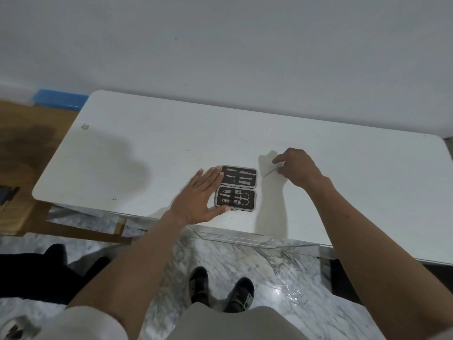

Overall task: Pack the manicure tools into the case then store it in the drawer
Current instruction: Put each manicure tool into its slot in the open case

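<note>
Head view: open manicure case (235, 188) lies flat near the front edge of the white table (147, 148), two halves stacked far/near, hinge running left-right between them. Most slots already filled: scissors (244, 198) and clippers in the near half, slim picks and files in the far half.

Left hand (199, 198) flat, fingers straight and together, pressing against the case's left side, thumb along the near corner; looks like it is steadying the case.

Right hand (295, 166) sits just right of the case, thumb and forefinger pinching a thin metal tool (269, 172), probably a pick or file. Tool's long axis runs diagonally, free tip pointing down-left toward the case's far half.

Key relation: the case is left of and slightly nearer than the right hand, so a short leftward carry; the tool needs turning to left-right to match the slots.

Nothing lies between them. Drawer not clearly identifiable here. Feet in patterned slippers (221, 288) on the marble floor (282, 266) below.
</note>
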`<state>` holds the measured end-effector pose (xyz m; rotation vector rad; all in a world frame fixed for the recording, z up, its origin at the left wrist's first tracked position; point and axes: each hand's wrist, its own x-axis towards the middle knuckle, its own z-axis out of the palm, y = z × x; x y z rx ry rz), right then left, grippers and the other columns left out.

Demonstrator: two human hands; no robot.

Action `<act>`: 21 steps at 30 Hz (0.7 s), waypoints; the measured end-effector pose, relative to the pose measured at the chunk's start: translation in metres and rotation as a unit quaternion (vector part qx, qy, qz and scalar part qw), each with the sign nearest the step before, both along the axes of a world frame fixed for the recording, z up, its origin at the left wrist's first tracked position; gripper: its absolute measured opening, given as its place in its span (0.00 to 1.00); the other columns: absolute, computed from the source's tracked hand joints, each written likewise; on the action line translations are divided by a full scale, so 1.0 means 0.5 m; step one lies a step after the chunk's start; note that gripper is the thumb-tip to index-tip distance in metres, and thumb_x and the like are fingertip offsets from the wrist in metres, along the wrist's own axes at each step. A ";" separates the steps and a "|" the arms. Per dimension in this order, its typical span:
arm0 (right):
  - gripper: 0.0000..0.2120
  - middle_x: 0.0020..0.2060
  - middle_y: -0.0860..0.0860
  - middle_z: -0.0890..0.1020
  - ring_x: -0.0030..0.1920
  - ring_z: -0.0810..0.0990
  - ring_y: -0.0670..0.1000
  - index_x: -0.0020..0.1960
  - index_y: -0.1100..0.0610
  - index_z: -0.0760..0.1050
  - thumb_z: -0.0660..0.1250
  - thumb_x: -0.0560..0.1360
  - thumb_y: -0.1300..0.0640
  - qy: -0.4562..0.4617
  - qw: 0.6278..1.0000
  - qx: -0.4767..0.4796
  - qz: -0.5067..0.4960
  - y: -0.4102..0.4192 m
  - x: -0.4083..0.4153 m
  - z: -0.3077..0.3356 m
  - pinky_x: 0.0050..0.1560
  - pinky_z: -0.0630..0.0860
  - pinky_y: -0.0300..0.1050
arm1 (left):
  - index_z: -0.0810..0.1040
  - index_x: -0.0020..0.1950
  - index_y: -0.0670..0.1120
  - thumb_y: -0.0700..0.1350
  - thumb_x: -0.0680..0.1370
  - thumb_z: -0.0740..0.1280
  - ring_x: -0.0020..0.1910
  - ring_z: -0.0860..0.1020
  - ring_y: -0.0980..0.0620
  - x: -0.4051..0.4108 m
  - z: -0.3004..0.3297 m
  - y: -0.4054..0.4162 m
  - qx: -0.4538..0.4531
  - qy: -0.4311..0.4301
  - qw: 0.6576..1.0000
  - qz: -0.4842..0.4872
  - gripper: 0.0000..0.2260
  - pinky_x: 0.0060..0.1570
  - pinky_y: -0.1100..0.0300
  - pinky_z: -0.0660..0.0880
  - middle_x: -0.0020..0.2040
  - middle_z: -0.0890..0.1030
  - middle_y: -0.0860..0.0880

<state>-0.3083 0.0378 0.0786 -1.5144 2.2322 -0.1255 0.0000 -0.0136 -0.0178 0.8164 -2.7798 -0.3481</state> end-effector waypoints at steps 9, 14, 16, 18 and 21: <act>0.10 0.44 0.57 0.83 0.39 0.78 0.57 0.47 0.57 0.84 0.65 0.72 0.65 0.052 0.998 0.013 0.033 -0.008 -0.002 -0.022 0.35 0.67 0.38 | 0.54 0.82 0.41 0.71 0.79 0.55 0.82 0.50 0.51 0.000 0.001 -0.002 0.003 -0.023 1.000 0.002 0.43 0.80 0.46 0.51 0.83 0.53 0.45; 0.09 0.45 0.61 0.80 0.39 0.77 0.60 0.47 0.63 0.78 0.59 0.73 0.66 0.093 0.991 0.070 0.072 -0.014 0.013 -0.014 0.38 0.75 0.46 | 0.53 0.82 0.41 0.71 0.79 0.55 0.82 0.49 0.51 0.001 0.000 -0.001 0.004 -0.023 1.000 0.002 0.43 0.80 0.46 0.51 0.83 0.53 0.45; 0.09 0.48 0.61 0.77 0.40 0.72 0.58 0.51 0.65 0.74 0.60 0.74 0.64 0.100 0.986 0.105 0.077 -0.016 0.024 -0.006 0.38 0.69 0.45 | 0.54 0.82 0.41 0.70 0.79 0.56 0.82 0.50 0.51 0.001 0.001 0.000 0.005 -0.019 1.000 0.002 0.43 0.80 0.46 0.51 0.83 0.53 0.45; 0.11 0.51 0.60 0.76 0.43 0.72 0.58 0.55 0.65 0.72 0.61 0.74 0.61 0.086 0.986 0.125 0.066 -0.017 0.032 -0.006 0.41 0.68 0.46 | 0.53 0.82 0.41 0.70 0.79 0.55 0.82 0.50 0.51 0.000 0.004 0.001 0.006 -0.020 1.000 0.002 0.43 0.80 0.46 0.51 0.83 0.53 0.45; 0.14 0.55 0.60 0.75 0.51 0.77 0.61 0.58 0.65 0.70 0.61 0.74 0.60 0.081 0.987 0.126 0.059 -0.015 0.040 -0.005 0.43 0.69 0.46 | 0.53 0.82 0.41 0.70 0.79 0.55 0.82 0.49 0.51 0.000 0.005 0.000 0.007 -0.025 1.000 0.000 0.43 0.80 0.45 0.51 0.83 0.52 0.45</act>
